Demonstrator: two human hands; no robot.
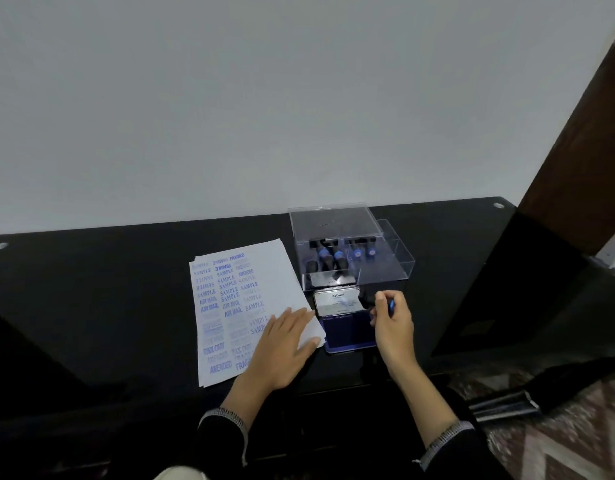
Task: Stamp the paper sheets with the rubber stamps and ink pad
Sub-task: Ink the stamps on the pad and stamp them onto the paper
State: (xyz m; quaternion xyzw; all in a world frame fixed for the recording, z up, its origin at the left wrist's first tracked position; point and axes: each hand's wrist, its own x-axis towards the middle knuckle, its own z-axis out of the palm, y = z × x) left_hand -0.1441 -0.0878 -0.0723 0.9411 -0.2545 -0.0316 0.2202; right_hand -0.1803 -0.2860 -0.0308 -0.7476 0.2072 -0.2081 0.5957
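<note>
A stack of white paper sheets (236, 306) lies on the black table (91, 289), the top sheet covered with several blue stamp prints. My left hand (282, 348) rests flat on the sheets' lower right corner. The ink pad (347, 327) sits open just right of the paper, its silver lid (337, 301) raised at the back. My right hand (391, 323) grips a black-and-blue rubber stamp (368, 301) at the pad's right edge. Several more stamps (328, 259) stand in a clear plastic box (351, 251) behind the pad.
The table backs onto a pale wall (264, 98). A dark wooden panel (583, 150) rises at the right, and patterned flooring (576, 427) shows at lower right. The table's front edge runs near my wrists.
</note>
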